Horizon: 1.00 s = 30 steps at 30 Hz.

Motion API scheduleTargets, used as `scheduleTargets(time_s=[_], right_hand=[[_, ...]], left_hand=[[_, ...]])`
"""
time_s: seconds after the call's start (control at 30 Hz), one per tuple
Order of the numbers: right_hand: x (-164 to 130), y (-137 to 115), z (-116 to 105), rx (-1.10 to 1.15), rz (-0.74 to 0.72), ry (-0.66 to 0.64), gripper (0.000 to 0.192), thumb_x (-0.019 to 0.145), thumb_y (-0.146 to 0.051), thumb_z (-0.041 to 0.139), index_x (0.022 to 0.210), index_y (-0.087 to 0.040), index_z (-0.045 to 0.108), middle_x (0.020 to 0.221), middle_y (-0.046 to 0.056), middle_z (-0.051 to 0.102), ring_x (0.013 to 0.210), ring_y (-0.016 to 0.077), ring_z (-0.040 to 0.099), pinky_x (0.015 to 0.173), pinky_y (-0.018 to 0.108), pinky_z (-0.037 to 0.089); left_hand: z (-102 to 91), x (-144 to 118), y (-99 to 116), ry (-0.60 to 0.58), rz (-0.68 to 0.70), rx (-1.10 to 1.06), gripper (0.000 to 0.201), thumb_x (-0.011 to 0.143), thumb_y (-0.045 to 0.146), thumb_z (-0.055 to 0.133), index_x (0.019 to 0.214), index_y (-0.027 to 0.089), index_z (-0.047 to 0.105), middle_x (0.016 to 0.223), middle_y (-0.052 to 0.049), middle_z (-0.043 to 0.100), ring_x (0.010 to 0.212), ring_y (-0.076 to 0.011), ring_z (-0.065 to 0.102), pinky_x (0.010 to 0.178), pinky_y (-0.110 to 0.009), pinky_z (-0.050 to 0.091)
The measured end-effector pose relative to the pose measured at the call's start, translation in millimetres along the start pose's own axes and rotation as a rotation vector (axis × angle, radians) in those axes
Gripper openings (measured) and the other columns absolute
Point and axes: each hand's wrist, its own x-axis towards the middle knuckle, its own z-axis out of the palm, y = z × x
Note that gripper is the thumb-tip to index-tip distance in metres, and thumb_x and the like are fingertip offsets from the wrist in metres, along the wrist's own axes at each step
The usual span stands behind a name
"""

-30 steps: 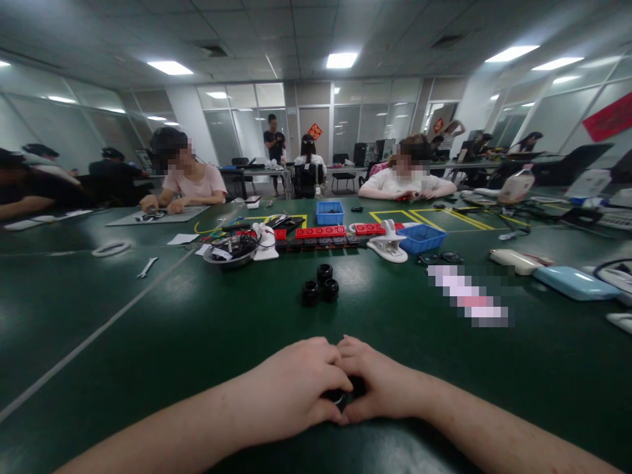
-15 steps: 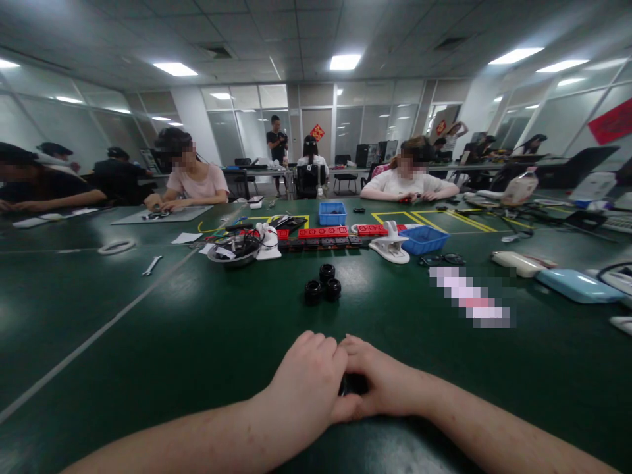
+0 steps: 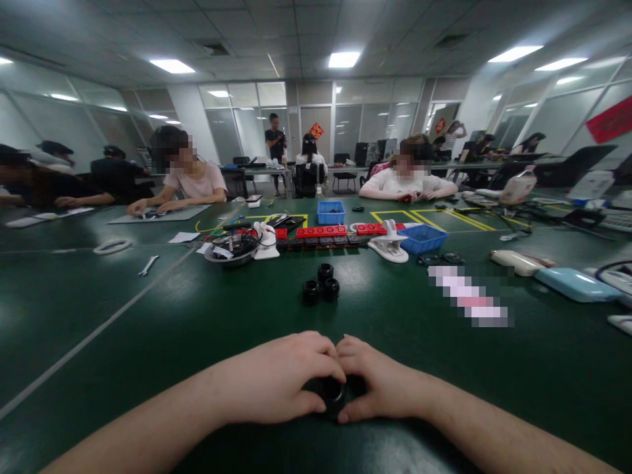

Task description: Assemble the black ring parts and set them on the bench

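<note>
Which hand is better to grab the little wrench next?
Probably the left hand: the wrench lies ahead, over on its side. The right hand would have to reach across. Both hands are around the round black part, though.

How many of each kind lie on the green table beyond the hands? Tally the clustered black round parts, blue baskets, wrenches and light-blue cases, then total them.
Black round parts: 3
Blue baskets: 2
Wrench: 1
Light-blue case: 1
Total: 7
</note>
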Motion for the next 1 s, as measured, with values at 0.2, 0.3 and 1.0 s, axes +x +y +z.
scheduleTargets(time_s=[0.2,0.3,1.0], right_hand=[[0.8,0.6,0.3,0.005,-0.008,0.012,0.034,0.070,-0.040,0.068,0.098,-0.021,0.063,0.090,0.002,0.057,0.088,0.0181,0.050,0.090,0.037,0.031],[0.9,-0.1,-0.1,0.008,-0.009,0.018,0.035,0.069,-0.039,0.068,0.098,-0.021,0.063,0.090,0.002,0.057,0.086,0.0177,0.050,0.089,0.036,0.032],[1.3,0.5,2.0,-0.028,-0.027,0.052,0.038,0.067,-0.043,0.070,0.095,-0.017,0.064,0.084,0.003,0.060,0.083,0.0176,0.053,0.086,0.034,0.035]], left_hand=[[5.3,6.6,4.2,0.002,-0.096,0.069,0.031,0.073,0.017,0.073,0.101,0.025,0.062,0.094,0.001,0.058,0.090,-0.0183,0.055,0.074,-0.025,0.041],[8.5,8.9,7.0,0.022,-0.137,0.152,0.028,0.070,0.024,0.075,0.095,0.021,0.063,0.088,0.000,0.058,0.084,-0.0202,0.056,0.068,-0.026,0.041],[35.3,18.9,10.9,0.132,-0.327,0.456,0.056,0.066,0.063,0.065,0.086,0.011,0.066,0.083,-0.011,0.065,0.085,-0.0282,0.060,0.094,-0.046,0.033]])
